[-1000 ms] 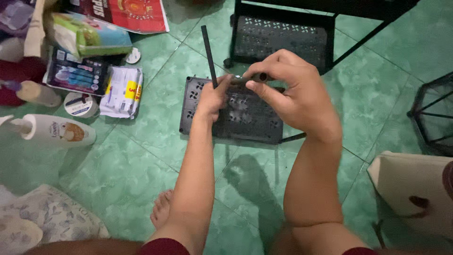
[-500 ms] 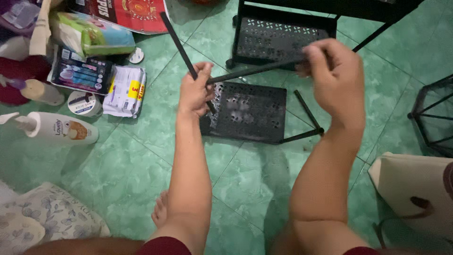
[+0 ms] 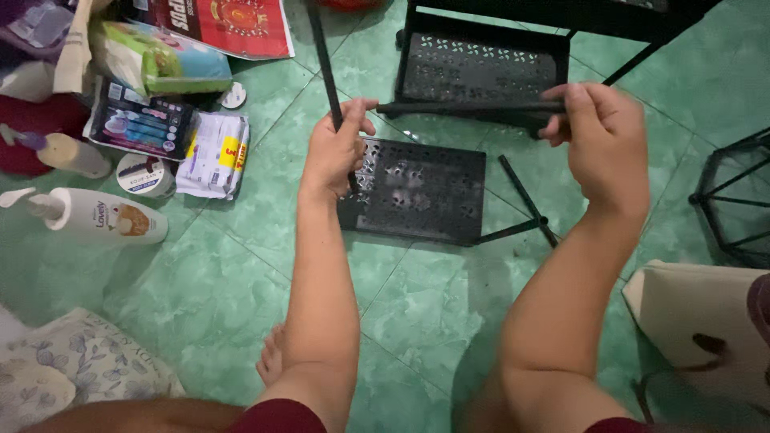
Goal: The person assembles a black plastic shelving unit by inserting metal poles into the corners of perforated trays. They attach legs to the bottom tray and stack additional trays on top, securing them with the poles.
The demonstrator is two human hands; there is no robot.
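Observation:
My left hand [image 3: 337, 148] grips an upright black rod [image 3: 322, 60] that slants up and to the left. My right hand [image 3: 603, 136] holds the right end of a second black rod [image 3: 465, 107], which lies level between both hands; its left end meets my left hand. Below them a black perforated metal shelf panel [image 3: 421, 192] rests on the green tile floor, with thin black legs [image 3: 521, 200] sticking out at its right. A second perforated black shelf [image 3: 481, 68] sits in a frame farther back.
At left lie a white pump bottle [image 3: 96, 215], a round jar [image 3: 144, 175], packets [image 3: 212, 152], a green box [image 3: 160, 60] and a red printed sheet [image 3: 233, 24]. A black wire frame [image 3: 734, 200] stands at right, a beige bag [image 3: 706, 329] lower right, floral cloth [image 3: 72, 369] lower left.
My hands, close together over the panel a second ago, have spread apart. The right hand drew the level rod out to the right; the left hand keeps the slanted rod.

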